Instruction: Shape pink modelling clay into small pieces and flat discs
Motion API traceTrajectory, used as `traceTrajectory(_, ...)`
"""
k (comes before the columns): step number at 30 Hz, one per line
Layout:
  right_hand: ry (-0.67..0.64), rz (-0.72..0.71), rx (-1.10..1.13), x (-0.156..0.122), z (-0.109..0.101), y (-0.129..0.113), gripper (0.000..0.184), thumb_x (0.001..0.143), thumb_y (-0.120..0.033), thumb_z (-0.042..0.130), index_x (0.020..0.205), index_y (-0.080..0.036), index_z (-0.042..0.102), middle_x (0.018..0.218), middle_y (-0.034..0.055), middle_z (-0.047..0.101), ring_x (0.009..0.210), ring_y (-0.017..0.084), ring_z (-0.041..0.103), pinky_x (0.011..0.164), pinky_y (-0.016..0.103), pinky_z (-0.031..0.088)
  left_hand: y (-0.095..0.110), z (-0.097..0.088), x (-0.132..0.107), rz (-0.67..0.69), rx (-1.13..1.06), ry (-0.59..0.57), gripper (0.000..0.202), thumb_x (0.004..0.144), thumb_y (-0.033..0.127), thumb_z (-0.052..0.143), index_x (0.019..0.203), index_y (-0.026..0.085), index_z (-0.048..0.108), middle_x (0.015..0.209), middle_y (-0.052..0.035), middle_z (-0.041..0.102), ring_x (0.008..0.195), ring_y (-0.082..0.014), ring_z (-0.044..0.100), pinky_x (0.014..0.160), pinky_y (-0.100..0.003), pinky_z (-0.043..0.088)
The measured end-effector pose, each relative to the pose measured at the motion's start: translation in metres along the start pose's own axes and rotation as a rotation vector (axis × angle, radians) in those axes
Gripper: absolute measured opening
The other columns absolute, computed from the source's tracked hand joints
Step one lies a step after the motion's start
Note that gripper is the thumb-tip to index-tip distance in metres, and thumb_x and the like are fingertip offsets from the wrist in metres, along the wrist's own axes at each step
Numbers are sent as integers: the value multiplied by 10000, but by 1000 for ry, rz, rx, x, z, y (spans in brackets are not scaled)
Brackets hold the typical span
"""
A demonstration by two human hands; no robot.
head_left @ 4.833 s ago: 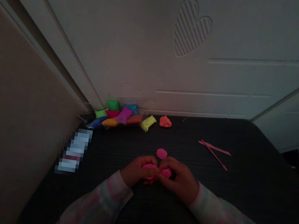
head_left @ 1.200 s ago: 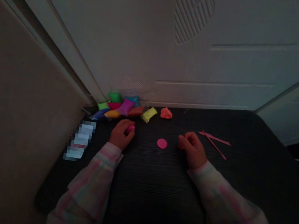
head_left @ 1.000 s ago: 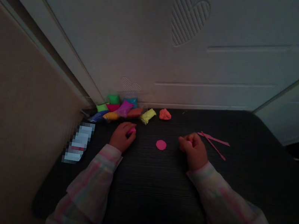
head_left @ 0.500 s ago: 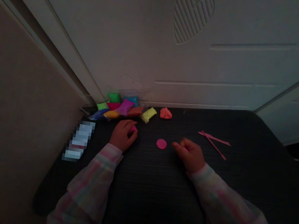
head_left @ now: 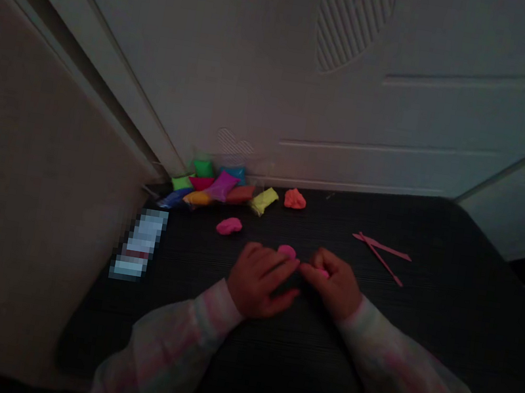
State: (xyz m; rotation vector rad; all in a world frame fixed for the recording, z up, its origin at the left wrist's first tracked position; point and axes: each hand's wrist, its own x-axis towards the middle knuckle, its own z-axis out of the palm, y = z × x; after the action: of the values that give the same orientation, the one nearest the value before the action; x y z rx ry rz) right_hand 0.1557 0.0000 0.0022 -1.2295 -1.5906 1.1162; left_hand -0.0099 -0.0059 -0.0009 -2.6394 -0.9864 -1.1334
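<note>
Left hand (head_left: 261, 283) moved beside pink disc (head_left: 286, 251), lump (head_left: 229, 226) released, right hand (head_left: 333, 284) pinching clay (head_left: 323, 273)

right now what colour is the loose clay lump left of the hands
Pink; the clay lump shows best in the head view.

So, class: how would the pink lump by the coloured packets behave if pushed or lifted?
The lump looks soft: its uneven, dented shape suggests it would squash, not stay stiff. Being flattish, it probably would not roll. It is likely light and may grip the ribbed mat.
</note>
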Motion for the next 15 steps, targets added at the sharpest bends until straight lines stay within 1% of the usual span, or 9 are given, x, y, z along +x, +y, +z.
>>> traceTrajectory(2,-106,-16,38,-2,2,-2,221,728,-343,448,591,-178,393,551,-36,385,521,93,375,501,223,323,9,6,-1,-13,-50,7,453,670,347,530,1051,117,440,870,-96,596,781,-184,536,650,-334,422)
traceTrajectory(5,-215,-27,88,-5,6,-5,170,770,-322,386,721,-172,447,647,-4,461,626,119,453,574,241,368,9,11,-3,-92,-62,2,352,712,264,508,1036,138,458,863,-81,590,781,-159,535,647,-291,443)
traceTrajectory(7,-236,-42,93,-6,8,-5,155,773,-312,390,755,-174,458,670,3,475,675,131,474,612,250,379,4,11,-5,-130,-80,-7,295,721,224,502,1007,150,486,868,-73,585,786,-147,533,659,-273,450)
traceTrajectory(10,-240,-58,110,-7,9,-3,137,776,-297,395,775,-180,465,697,9,503,691,133,486,646,260,389,-1,10,-6,-139,-137,-38,288,710,240,521,981,144,509,875,-77,590,798,-151,536,685,-275,456)
traceTrajectory(12,-241,-56,123,-7,10,-2,124,776,-292,401,762,-184,460,703,12,519,681,131,489,653,264,393,0,9,-5,-149,-172,-63,291,710,255,521,976,139,512,884,-82,597,808,-155,542,703,-278,458)
traceTrajectory(15,-243,-49,134,-6,10,0,107,777,-285,406,748,-188,439,708,14,531,661,127,493,654,271,398,2,9,-4,-199,-206,-90,275,726,268,496,972,145,511,906,-83,599,828,-154,548,729,-275,459)
